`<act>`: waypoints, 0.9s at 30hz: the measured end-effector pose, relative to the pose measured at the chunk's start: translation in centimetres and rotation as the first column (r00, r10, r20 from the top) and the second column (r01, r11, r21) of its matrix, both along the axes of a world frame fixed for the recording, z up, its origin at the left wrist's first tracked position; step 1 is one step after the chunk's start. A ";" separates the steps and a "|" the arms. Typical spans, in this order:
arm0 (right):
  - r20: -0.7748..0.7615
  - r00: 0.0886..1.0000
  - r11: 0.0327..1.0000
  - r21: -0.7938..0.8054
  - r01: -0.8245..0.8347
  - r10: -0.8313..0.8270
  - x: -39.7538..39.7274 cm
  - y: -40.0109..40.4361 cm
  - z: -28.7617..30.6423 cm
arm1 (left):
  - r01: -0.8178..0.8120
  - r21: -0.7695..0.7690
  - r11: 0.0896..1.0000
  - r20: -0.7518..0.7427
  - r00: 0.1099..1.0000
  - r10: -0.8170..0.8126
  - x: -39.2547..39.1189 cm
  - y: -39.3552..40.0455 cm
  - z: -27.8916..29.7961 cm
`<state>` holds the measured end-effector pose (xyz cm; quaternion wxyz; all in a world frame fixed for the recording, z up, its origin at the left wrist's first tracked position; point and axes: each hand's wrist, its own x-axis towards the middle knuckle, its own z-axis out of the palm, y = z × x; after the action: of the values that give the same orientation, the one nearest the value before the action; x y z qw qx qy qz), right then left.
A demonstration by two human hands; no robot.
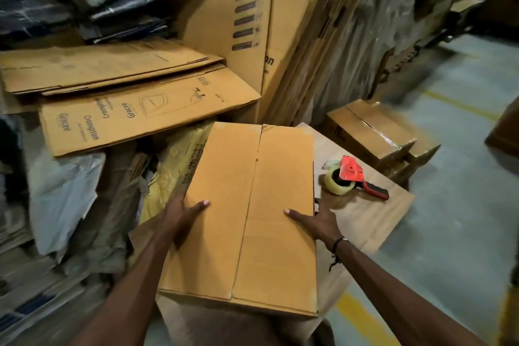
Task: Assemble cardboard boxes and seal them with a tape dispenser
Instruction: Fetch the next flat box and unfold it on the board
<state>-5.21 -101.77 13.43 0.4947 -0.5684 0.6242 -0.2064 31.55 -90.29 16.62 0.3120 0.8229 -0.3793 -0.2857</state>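
1. Plain tan corrugated cardboard box [252, 213], rectangular, top flaps folded shut. It lies directly ahead of the person, long axis running away from the body. The centre seam between the flaps runs that same way and shows no tape.
2. Left hand [182, 215]: on the box's left edge, near half. Thumb lies flat on the top; the fingers go down the side and cannot be seen. It holds the box by pressing inward.
3. Right hand [317, 220]: on the box's right edge, near half, level with the left. Thumb on top, fingers over the side, likewise out of view. A dark cord band sits on this wrist.
4. Red-bodied tape dispenser with clear tape roll and red-black handle [351, 178]: lies on its side just right of the box, beyond the right hand, handle pointing away from the box. Judgement: the right hand is much the nearer, and taping would run along the seam's long axis.
5. Flat brown cardboard sheet [376, 211]: under the box and the dispenser, spreading to the box's right.
6. Small taped cardboard cartons [373, 132]: beyond the dispenser, right and far side of the box.
7. Flattened printed cartons [140, 109]: stacked at the box's far left.
8. Upright printed carton blanks [241, 17]: leaning beyond the box's far end.
9. Grey concrete floor with yellow line [463, 205]: right of the box.
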 end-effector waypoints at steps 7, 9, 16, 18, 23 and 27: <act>-0.042 0.990 0.983 -0.115 -0.141 0.137 1.2 -7.5 -0.9 | -0.223 0.106 0.969 0.314 0.932 0.180 -4.3 -1.3 0.0; -0.184 0.964 0.942 -0.242 -0.232 0.190 2.0 -9.6 0.2 | -0.316 0.083 0.945 0.427 0.868 0.252 -7.5 -0.6 -0.1; -0.560 0.635 0.602 -0.277 -0.749 0.533 8.1 -20.6 4.3 | -0.475 0.216 0.853 0.442 0.827 0.348 -23.2 0.3 -1.7; -0.644 0.475 0.470 -0.197 -0.860 0.600 10.4 -22.7 5.2 | -0.508 0.226 0.831 0.465 0.806 0.367 -26.1 0.1 -2.2; -0.735 0.211 0.301 -0.010 -0.954 0.645 12.0 -21.6 3.4 | -0.550 0.214 0.807 0.496 0.773 0.396 -26.8 0.9 -2.8; -0.742 0.280 0.371 -0.045 -0.928 0.610 10.5 -18.5 2.3 | -0.472 0.244 0.847 0.489 0.814 0.313 -24.9 3.3 -2.9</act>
<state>5.33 -120.24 15.68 0.1392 -0.9359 0.2987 0.1243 6.63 -87.02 13.77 0.1200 0.9685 -0.1998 -0.0881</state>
